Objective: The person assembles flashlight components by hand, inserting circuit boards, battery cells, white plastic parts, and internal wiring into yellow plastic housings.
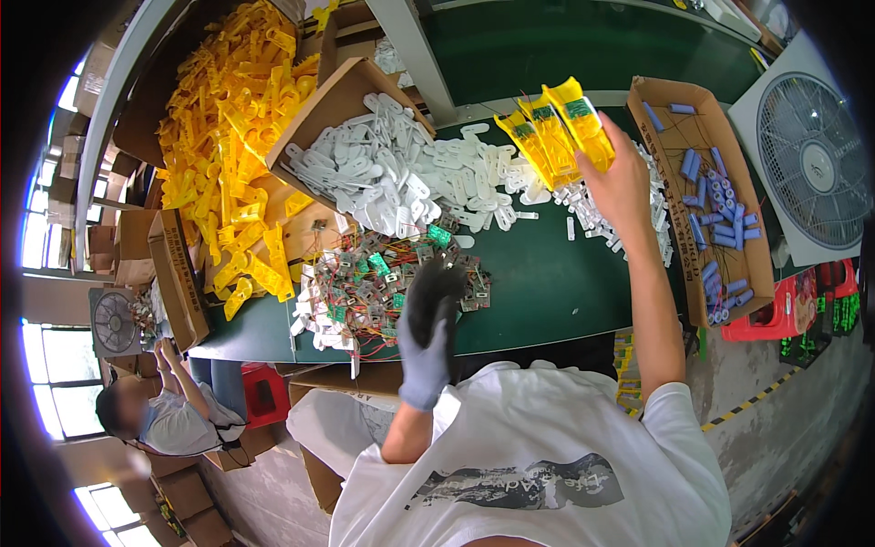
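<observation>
My right hand [622, 182], bare, grips several yellow plastic housings [544, 146] side by side, held up over the far side of the table. Green circuit boards and thin wires show inside them. My left hand [428, 337] wears a grey glove with a dark front. Its fingers point away from me, somewhat blurred, and nothing shows in them. It is over the near edge of a heap of small circuit boards [365, 283] with red and black wires. Beyond that heap, white plastic pieces [378, 164] spill from a tilted cardboard box [314, 114].
Yellow housings [232, 118] form a large pile at left. Small white parts [592, 211] lie under my right hand on the green table [538, 283]. At right stand a cardboard tray [761, 251] of purple cylindrical cells and a fan [811, 150]. Another person [182, 415] sits at left.
</observation>
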Demonstrator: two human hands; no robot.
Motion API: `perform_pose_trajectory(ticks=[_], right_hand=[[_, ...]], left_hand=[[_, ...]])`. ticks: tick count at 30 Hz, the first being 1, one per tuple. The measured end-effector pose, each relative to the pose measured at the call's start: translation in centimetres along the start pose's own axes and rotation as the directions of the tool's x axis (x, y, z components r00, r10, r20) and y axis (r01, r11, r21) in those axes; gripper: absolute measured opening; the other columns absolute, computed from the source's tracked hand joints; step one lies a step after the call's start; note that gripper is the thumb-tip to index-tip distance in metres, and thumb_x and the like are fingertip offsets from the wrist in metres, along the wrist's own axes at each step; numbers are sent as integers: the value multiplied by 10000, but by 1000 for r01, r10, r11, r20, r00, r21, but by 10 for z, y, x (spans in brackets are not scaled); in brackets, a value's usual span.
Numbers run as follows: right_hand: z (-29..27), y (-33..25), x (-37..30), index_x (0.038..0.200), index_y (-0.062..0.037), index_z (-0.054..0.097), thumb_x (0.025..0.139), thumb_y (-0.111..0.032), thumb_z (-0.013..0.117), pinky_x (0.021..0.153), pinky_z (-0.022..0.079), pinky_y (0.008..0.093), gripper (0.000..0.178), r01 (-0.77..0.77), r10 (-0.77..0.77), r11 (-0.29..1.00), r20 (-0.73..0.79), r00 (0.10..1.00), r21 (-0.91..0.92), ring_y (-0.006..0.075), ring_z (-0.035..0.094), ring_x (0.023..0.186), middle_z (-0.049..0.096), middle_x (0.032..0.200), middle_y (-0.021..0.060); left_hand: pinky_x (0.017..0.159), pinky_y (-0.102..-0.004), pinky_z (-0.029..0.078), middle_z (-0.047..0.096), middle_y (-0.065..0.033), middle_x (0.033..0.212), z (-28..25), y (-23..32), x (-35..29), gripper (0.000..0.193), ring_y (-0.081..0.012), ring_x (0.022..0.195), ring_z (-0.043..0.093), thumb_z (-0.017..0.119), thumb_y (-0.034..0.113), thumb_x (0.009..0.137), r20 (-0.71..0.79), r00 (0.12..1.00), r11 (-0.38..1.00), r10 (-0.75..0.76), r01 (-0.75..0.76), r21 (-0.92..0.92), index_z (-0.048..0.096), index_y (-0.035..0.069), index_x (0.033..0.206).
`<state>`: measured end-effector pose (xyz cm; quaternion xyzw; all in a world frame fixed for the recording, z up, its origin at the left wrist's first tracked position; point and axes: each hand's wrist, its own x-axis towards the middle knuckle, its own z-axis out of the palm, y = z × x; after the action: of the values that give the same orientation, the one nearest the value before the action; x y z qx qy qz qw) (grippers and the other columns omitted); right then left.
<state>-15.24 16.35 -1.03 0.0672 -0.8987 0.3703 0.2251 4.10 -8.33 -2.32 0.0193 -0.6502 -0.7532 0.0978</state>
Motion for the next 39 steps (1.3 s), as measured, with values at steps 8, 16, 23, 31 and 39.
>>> perform_pose_trajectory(ticks=[8, 16, 23, 31, 39], right_hand=[[32, 65, 35, 1303, -2, 509, 868, -326, 628, 928, 472, 425, 555, -114, 165, 975, 277, 947, -192, 371, 611, 1065, 626, 1154, 235], [13, 14, -19, 1244, -22, 569, 913, -287, 605, 923, 469, 389, 426, 26, -17, 996, 98, 995, -90, 318, 611, 1063, 634, 1161, 188], [19, -33, -76, 1143, -40, 643, 865, -166, 666, 766, 493, 306, 306, -92, -7, 915, 243, 970, 393, 200, 670, 876, 703, 984, 110], [64, -70, -84, 1074, -47, 652, 829, -199, 686, 689, 517, 353, 290, -6, -154, 946, 465, 872, 325, 247, 668, 811, 689, 943, 106], [111, -105, -78, 936, -38, 565, 712, -183, 727, 574, 525, 397, 311, 354, -305, 935, 455, 837, -25, 321, 654, 675, 636, 788, 131]], left_hand=[[829, -288, 500, 691, -113, 991, -192, 72, 57, 211, -163, 906, 660, 568, 20, 891, -403, 761, 477, 508, 141, 867, 623, -46, 1083], [901, -425, 464, 606, -256, 1165, -255, 36, 89, 868, -374, 1092, 590, 657, 585, 754, -651, 745, -51, 146, 663, 747, 385, 32, 1365], [710, -336, 513, 643, -150, 997, -277, 28, 84, 668, -251, 873, 649, 702, 233, 823, -653, 736, 637, 180, 418, 648, 367, 78, 1380], [926, -349, 459, 584, -125, 1064, -233, 27, 23, 439, -214, 990, 562, 587, 100, 896, -416, 909, 708, 6, -297, -640, 449, 37, 1308], [969, -464, 433, 527, -110, 1287, -38, -9, -57, 580, -274, 1161, 537, 659, 3, 813, -241, 967, 810, -83, -75, -582, 440, 86, 1344]])
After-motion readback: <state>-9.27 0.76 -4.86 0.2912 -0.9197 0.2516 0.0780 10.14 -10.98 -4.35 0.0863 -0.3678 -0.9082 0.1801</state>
